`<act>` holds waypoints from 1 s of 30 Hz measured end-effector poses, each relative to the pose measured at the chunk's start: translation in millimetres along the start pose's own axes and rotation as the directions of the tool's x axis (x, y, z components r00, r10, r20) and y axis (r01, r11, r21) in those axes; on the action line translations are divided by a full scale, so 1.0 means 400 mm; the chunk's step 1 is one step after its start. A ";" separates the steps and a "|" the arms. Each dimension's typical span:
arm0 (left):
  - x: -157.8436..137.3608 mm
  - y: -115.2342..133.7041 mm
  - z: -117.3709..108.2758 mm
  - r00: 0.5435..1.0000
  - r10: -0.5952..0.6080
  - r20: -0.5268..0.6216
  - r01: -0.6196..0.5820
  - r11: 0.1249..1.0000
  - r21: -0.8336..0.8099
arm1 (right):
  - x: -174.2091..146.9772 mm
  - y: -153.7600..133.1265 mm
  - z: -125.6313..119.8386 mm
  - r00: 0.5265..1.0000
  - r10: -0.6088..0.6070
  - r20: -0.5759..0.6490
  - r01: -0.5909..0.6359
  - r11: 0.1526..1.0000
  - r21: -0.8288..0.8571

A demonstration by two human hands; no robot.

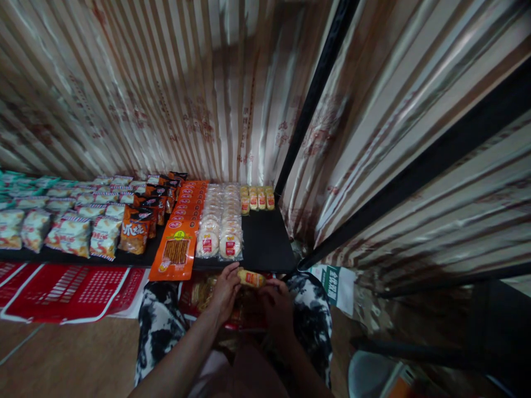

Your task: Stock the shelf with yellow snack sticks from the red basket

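Note:
A small yellow snack pack (pixel 251 278) with a red label is held level between my two hands, just in front of the shelf edge. My left hand (pixel 227 289) pinches its left end. Fingers of my right hand (pixel 277 298) grip its right end; that hand is in shadow. Below them, between my knees, a red basket (pixel 186 303) holds more yellowish packs, partly covered by my hands. Similar yellow packs (pixel 261 199) stand in short rows at the back right of the black shelf (pixel 265 237).
Left of the yellow packs are rows of round white crackers (pixel 219 243), orange stick-snack packets (pixel 173 251), orange-brown bags (pixel 135 235) and white bags (pixel 68 235). Red baskets (pixel 62 293) sit below the shelf. Black posts (pixel 315 94) and striped sheeting (pixel 224 110) enclose the back and right.

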State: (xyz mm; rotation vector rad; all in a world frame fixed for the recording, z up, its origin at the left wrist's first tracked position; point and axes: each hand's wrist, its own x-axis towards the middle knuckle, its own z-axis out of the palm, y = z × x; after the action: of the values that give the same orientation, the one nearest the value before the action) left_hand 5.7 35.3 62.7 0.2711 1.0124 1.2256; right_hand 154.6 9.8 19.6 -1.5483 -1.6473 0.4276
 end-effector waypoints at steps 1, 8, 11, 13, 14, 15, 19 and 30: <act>0.000 0.000 0.001 1.000 -0.006 -0.001 0.006 1.000 -0.002 | 0.005 -0.002 -0.001 1.000 0.014 0.005 -0.014 1.000 0.011; -0.005 0.002 0.005 0.998 -0.049 0.026 0.048 0.998 0.044 | 0.044 -0.024 -0.013 0.998 0.057 -0.030 -0.055 0.998 0.042; -0.005 -0.003 0.006 0.996 -0.076 0.042 0.073 0.995 0.072 | 0.060 -0.022 -0.017 0.997 0.030 -0.064 -0.027 0.999 0.044; -0.002 -0.010 0.005 0.996 -0.078 0.042 0.074 0.993 0.088 | 0.070 -0.019 -0.020 0.997 0.017 -0.072 -0.014 0.999 0.043; 0.000 -0.014 0.005 0.996 -0.075 0.042 0.071 0.993 0.096 | 0.075 -0.017 -0.021 0.997 0.015 -0.070 -0.012 0.999 0.044; 0.002 -0.017 0.005 0.997 -0.069 0.042 0.065 0.992 0.106 | 0.080 -0.016 -0.022 0.998 0.014 -0.067 -0.011 0.999 0.047; 0.006 -0.023 0.013 0.997 -0.050 0.056 0.040 0.986 0.163 | 0.098 -0.013 -0.026 0.999 -0.008 -0.041 0.011 0.997 0.076; -0.001 -0.008 0.063 0.996 0.083 0.040 -0.090 0.972 0.216 | 0.117 -0.022 -0.030 0.996 0.075 0.044 -0.083 0.971 0.225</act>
State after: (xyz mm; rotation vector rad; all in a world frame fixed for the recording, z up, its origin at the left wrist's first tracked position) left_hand 27.0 42.1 75.1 0.5085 1.1196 1.1856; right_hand 161.7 48.8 48.7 -1.4454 -1.5091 0.6658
